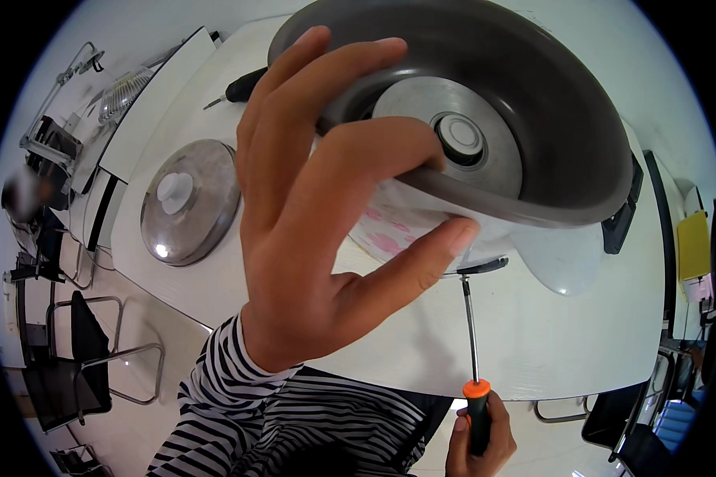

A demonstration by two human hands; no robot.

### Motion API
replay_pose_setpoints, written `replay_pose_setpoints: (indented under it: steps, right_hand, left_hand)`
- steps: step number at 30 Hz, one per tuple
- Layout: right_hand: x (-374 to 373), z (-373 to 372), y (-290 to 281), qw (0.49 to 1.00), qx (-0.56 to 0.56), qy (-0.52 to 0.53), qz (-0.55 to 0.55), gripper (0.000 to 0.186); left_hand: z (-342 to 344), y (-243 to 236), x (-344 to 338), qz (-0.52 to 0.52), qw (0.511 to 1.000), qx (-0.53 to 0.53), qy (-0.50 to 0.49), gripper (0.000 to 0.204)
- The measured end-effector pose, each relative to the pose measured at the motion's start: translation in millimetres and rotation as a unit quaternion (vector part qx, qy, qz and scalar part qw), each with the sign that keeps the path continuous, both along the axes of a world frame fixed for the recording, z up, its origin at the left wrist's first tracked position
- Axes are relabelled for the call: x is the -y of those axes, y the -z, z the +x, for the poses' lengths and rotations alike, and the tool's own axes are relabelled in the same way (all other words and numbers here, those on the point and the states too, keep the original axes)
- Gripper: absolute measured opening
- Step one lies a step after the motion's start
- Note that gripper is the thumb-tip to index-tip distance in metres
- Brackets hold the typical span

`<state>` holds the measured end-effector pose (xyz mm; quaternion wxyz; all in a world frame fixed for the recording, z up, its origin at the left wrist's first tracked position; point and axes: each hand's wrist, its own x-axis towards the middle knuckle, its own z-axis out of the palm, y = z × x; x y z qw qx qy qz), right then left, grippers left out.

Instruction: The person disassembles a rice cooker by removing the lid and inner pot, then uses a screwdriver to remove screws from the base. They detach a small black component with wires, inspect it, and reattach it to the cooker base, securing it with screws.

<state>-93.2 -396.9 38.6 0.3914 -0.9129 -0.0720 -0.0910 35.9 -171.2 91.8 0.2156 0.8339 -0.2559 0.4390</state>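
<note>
My left hand pinches the near rim of a rice cooker, its index finger curled over the rim and its thumb against the outside wall. The cooker's grey interior has no inner pot, so the round metal heating plate with its central button shows. Pink flowers decorate the white outer wall, partly hidden by my hand. In my right hand, low in the view, is a screwdriver with a dark handle and orange collar. Its shaft points away from me, the tip at a dark piece low on the cooker's near side.
On the white table, left of the cooker, lies a metal lid with a white knob. Behind my fingers is another dark-handled screwdriver. A black object sits at the right. A black chair stands on the floor at left.
</note>
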Motion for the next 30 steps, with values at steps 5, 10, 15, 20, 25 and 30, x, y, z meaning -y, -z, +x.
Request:
replay_pose_setpoints:
  steps: [5, 10, 15, 20, 25, 30]
  right_hand:
    - [-1.9, -3.2, 10.0, 0.994, -0.07, 0.031, 0.08, 0.033]
    - [5.0, 1.2, -1.9, 0.845, -0.275, -0.017, 0.458, 0.036]
    - [13.5, 6.6, -6.2, 0.644, -0.403, -0.029, 0.649, 0.046]
    - [11.1, 8.0, -8.9, 0.619, -0.416, -0.048, 0.665, 0.044]
    - [11.3, 0.6, -4.1, 0.495, -0.44, -0.094, 0.743, 0.042]
    - [4.8, -5.3, -3.0, 0.455, -0.479, -0.041, 0.749, 0.046]
  left_hand:
    - [-0.1, 0.2, -3.0, 0.005, 1.0, -0.004, 0.004, 0.036]
    - [4.1, -2.2, -12.8, 0.056, 0.998, -0.004, 0.019, 0.038]
    - [-3.4, 9.8, 10.3, -0.068, 0.995, 0.045, 0.06, 0.053]
    - [-76.4, 60.4, 50.7, -0.359, 0.891, -0.225, 0.166, 0.035]
    - [-103.2, 75.5, 72.9, -0.528, 0.401, -0.655, 0.361, 0.032]
    - [-91.7, 77.2, 74.8, -0.491, 0.319, -0.712, 0.389, 0.038]
